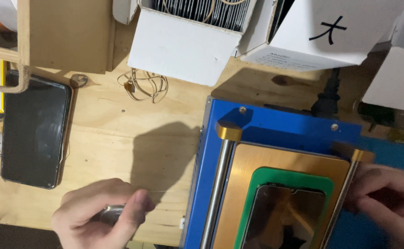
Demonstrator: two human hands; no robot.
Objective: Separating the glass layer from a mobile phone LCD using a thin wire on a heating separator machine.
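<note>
Wire, thin and nearly invisible, runs from our left hand (pixel 98 214) rightward toward our right hand (pixel 388 203), stretched across the phone screen (pixel 285 216) that lies between them, its long axis running away from us. Our left fingers (pixel 135 210) are curled tight around a small metal spool (pixel 112 214); the right fingers are blurred, so we cannot tell their grip. The glossy screen sits in a green rubber frame (pixel 252 193) on a brass-coloured plate (pixel 243 161), atop a blue metal machine (pixel 275 127) on the plywood bench (pixel 119 138).

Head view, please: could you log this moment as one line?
left hand: grips small metal tool | right hand: blurred, beside blue machine | phone: in green frame
</note>
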